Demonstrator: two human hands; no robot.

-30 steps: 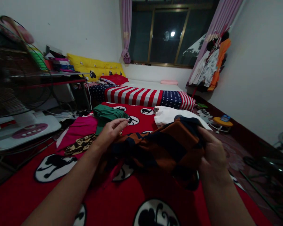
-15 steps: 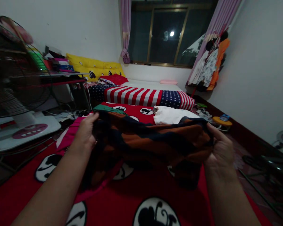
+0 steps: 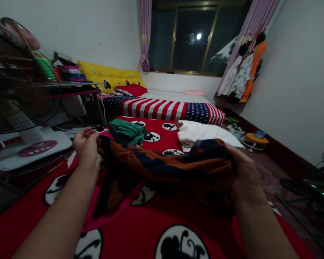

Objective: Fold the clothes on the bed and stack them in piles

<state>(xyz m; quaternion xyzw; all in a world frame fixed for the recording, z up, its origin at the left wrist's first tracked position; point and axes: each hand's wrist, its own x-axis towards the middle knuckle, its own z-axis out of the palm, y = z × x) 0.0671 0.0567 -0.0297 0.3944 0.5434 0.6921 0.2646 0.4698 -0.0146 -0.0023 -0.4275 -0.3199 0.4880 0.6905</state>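
My left hand [image 3: 86, 148] grips one end of an orange and navy striped garment [image 3: 162, 169], and my right hand [image 3: 244, 171] grips the other end. The garment hangs stretched between them just above a red bed cover [image 3: 140, 230] with black and white round prints. Its lower part droops onto the cover and onto a pink cloth [image 3: 97, 212] below my left forearm. A crumpled green garment [image 3: 127, 131] lies just beyond the striped one, and a folded white cloth [image 3: 202, 132] lies beyond my right hand.
A stars-and-stripes blanket [image 3: 172, 109] covers the bed farther back, with yellow pillows [image 3: 108, 76] against the wall. A standing fan [image 3: 18, 104] is at the left. Clothes [image 3: 244, 77] hang at the right by the curtain, above a small yellow stool [image 3: 256, 139].
My left hand took hold of the garment's left end and pulled it out to the left, spreading the bunched garment wide. Both hands then lowered it slightly, uncovering the green garment.
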